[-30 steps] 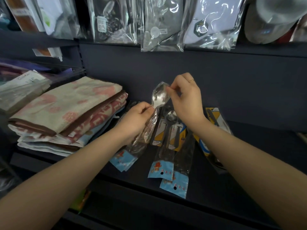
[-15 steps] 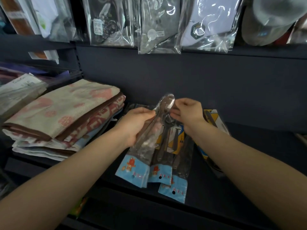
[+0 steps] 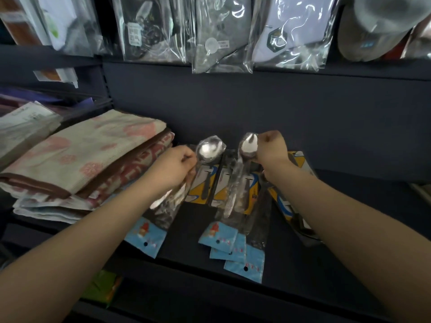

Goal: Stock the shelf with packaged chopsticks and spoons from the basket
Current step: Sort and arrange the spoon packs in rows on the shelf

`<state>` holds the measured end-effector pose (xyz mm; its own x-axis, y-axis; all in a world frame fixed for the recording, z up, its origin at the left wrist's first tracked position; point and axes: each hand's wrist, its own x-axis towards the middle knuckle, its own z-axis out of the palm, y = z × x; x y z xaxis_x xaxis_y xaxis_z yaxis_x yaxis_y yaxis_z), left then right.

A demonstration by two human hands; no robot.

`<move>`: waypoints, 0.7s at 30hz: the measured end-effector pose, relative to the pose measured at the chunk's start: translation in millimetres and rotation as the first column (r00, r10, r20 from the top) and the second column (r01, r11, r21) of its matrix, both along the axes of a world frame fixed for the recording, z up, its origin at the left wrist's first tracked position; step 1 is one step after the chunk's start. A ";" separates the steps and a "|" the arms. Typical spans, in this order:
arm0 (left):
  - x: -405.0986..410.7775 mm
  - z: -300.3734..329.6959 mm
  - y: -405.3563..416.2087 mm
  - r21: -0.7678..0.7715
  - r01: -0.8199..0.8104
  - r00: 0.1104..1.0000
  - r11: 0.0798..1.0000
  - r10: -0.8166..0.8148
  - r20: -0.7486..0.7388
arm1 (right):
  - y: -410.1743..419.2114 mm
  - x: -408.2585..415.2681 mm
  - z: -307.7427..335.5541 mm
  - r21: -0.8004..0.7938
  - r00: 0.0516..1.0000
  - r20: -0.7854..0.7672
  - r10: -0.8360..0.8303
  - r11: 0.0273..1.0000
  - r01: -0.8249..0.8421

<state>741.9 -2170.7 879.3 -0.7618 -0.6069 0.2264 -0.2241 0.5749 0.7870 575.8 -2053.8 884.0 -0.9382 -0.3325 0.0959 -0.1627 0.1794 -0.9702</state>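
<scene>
While over the dark shelf (image 3: 186, 231): left hand (image 3: 173, 167) curled, gripping one packaged spoon (image 3: 211, 149) beside folded towels (image 3: 88, 159); right hand (image 3: 271, 148) fisted round another spoon pack (image 3: 248, 144), above blue-tagged packs (image 3: 233, 243) lying on yellow-carded ones (image 3: 282, 201).

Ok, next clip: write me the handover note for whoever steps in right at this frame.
Left hand grips one packaged spoon beside the folded towels.
Right hand grips a second spoon pack above the yellow-carded packs.
Done: a few blue-tagged spoon packs already lie on the shelf.
Left: lay both held packs down. The basket is out of view, so remaining stock is unknown.
</scene>
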 end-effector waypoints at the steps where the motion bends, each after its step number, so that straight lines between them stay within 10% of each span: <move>1: 3.5 0.0 -3.6 -0.036 -0.004 1.000 0.999 0.005 0.020 | -0.3 0.3 -1.3 0.091 0.995 -0.103 0.006 0.996 0.003; 16: 51.9 -18.7 -5.9 -0.591 0.169 0.956 0.789 0.013 0.292 | -3.6 19.6 -5.8 0.224 0.922 0.027 0.387 0.896 -0.383; 21: 92.0 -27.3 2.0 -0.405 0.471 0.799 0.784 -0.184 0.573 | -17.9 25.4 -5.7 0.090 0.904 0.166 0.395 0.906 -0.413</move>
<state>833.9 -2168.7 852.1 -0.9790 -0.2015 -0.0291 -0.2033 0.9586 0.1994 601.2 -2071.7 878.3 -0.7215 -0.6864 -0.0912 -0.1096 0.2432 -0.9638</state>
